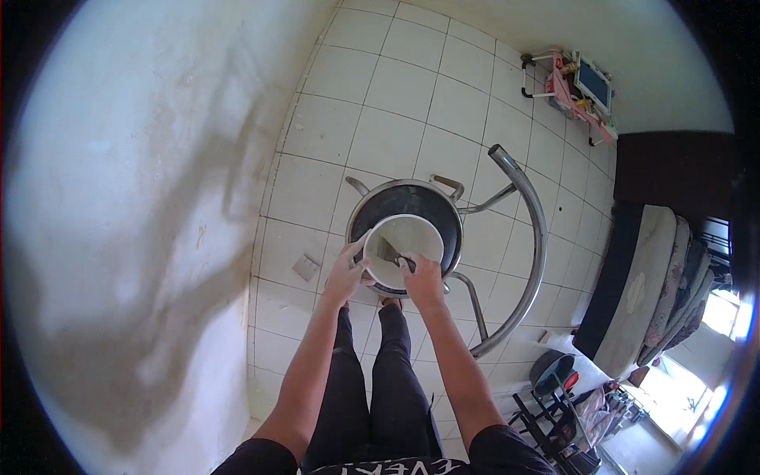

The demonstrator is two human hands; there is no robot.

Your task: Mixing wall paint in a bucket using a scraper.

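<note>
A white round bucket (434, 229) stands on the dark round seat (380, 207) of a metal-framed chair, with pale material inside. My left hand (346, 273) is closed at the bucket's left rim; a small dark piece shows at its fingers, too hidden to name. In my right hand (423, 279) is the dark handle of a putty knife (387, 249), its blade tilted down inside the bucket. How much of the blade touches the contents cannot be made out.
A curved metal tube (538, 237) arches right of the seat. The wall (142, 198) at left is patchy. A flat pale square (305, 267) lies on the floor tiles. At far right are a pink folding table (564, 99), a mattress stack (645, 277) and a dark basin (552, 372).
</note>
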